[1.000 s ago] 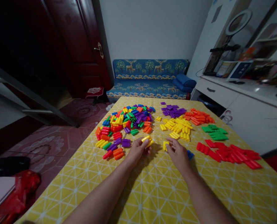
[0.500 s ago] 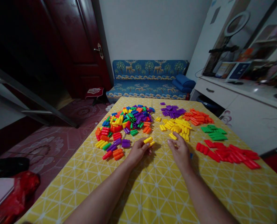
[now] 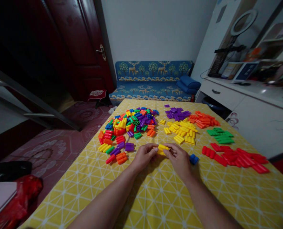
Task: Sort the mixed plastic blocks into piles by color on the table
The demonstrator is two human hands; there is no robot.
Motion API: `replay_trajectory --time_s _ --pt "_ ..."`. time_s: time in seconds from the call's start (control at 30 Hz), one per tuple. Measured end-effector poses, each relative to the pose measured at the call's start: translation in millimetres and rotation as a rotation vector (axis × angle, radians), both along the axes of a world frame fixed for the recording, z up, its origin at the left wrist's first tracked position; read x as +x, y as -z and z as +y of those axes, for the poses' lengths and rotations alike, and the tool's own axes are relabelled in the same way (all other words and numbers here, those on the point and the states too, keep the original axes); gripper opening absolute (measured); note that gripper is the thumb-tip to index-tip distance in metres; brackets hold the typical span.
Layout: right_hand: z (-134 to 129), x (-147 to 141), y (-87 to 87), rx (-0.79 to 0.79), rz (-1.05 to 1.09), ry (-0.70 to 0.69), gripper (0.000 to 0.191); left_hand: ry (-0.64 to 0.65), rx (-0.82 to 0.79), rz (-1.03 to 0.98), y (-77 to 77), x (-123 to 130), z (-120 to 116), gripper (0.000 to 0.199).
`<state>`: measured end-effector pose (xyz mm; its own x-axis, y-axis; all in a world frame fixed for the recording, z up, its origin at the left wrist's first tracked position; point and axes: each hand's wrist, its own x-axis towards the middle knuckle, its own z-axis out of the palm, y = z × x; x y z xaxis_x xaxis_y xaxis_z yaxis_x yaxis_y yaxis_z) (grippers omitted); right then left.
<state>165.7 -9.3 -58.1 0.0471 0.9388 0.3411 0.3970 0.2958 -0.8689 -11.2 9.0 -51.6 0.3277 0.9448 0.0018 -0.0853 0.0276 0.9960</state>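
Observation:
Yellow plastic building pieces (image 3: 163, 148) sit between my two hands, held above the table. My left hand (image 3: 145, 156) pinches them from the left with thumb and fingers. From the other side my right hand (image 3: 179, 159) grips them too; its fingers partly hide how many pieces there are. Just right of my right hand lies a blue piece (image 3: 193, 159). Beyond my hands is a pile of yellow pieces (image 3: 184, 129). To the left spreads a mixed heap of coloured pieces (image 3: 134, 122), with several loose ones at its near side.
Sorted groups lie along the right: purple pieces (image 3: 177, 114), orange pieces (image 3: 203, 119), green pieces (image 3: 219, 136) and red pieces (image 3: 239, 158). All rest on a yellow patterned tablecloth (image 3: 155, 197). A blue sofa (image 3: 153, 86) stands behind; a white cabinet (image 3: 258, 117) is at right.
My hands have come together, my right hand moving left from beside the yellow pile to the pieces in my left hand. The blue piece by my right hand now shows more fully.

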Motion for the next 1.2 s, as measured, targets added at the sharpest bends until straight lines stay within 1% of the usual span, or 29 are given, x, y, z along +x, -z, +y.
replay_trajectory --time_s 0.07,0.1,0.17,0.23,0.3,0.37,0.47,0.53,0.63,0.73,0.83,0.87,0.93,1.0,1.1,1.13,1.2 --pt "13.4 18.9 1.8 0.008 -0.025 0.128 0.030 -0.031 -0.027 -0.030 -1.9 0.6 -0.3 0.053" --pt "21.9 30.3 -0.4 0.024 -0.082 0.207 0.031 -0.043 -0.040 -0.043 -2.6 1.1 -0.4 0.054" --pt "41.7 52.4 -10.1 0.083 -0.295 0.349 0.032 -0.062 -0.058 -0.047 -3.0 2.4 -0.2 0.054" --pt "62.9 65.5 -23.0 0.139 -0.567 0.419 0.033 -0.065 -0.048 -0.020 -1.9 3.8 0.7 0.051" --pt "83.1 63.2 -33.2 0.151 -0.787 0.396 0.036 -0.057 -0.016 0.018 0.4 4.7 2.0 0.048" --pt "101.3 46.6 -36.3 0.121 -0.936 0.309 0.041 -0.053 0.019 0.051 3.1 4.7 2.9 0.044" --pt "124.4 14.2 -27.8 0.064 -1.095 0.148 0.047 -0.062 0.043 0.084 6.5 3.6 3.1 0.037" --pt "137.3 1.2 -19.0 0.031 -1.152 0.080 0.049 -0.064 0.048 0.101 8.3 2.9 2.8 0.033" --pt "152.0 2.6 -12.7 -0.001 -1.179 0.072 0.044 -0.071 0.060 0.128 11.2 2.9 3.0 0.030" --pt "157.3 16.3 -18.9 0.015 -1.220 0.109 0.035 -0.071 0.089 0.152 14.6 3.4 4.2 0.028" --pt "146.9 22.3 -29.1 0.087 -1.226 0.120 0.026 -0.070 0.102 0.162 15.9 3.7 5.4 0.026" --pt "139.0 20.7 -30.8 0.119 -1.186 0.122 0.024 -0.068 0.105 0.163 15.4 3.5 5.6 0.026" --pt "116.7 12.7 -29.6 0.183 -1.034 0.106 0.022 -0.068 0.128 0.171 13.3 2.8 5.5 0.026" --pt "88.0 1.1 -22.3 0.216 -0.820 0.069 0.023 -0.079 0.189 0.192 10.0 1.8 4.6 0.025" --pt "43.3 -14.5 -6.8 0.161 -0.535 0.027 0.025 -0.092 0.291 0.245 6.0 0.5 1.6 0.022" --pt "30.5 -18.0 -2.3 0.131 -0.474 0.029 0.027 -0.092 0.312 0.267 5.3 0.1 0.6 0.022" --pt "11.2 -22.0 4.0 0.079 -0.432 0.040 0.028 -0.107 0.355 0.325 4.7 -2.3 -0.4 0.022"
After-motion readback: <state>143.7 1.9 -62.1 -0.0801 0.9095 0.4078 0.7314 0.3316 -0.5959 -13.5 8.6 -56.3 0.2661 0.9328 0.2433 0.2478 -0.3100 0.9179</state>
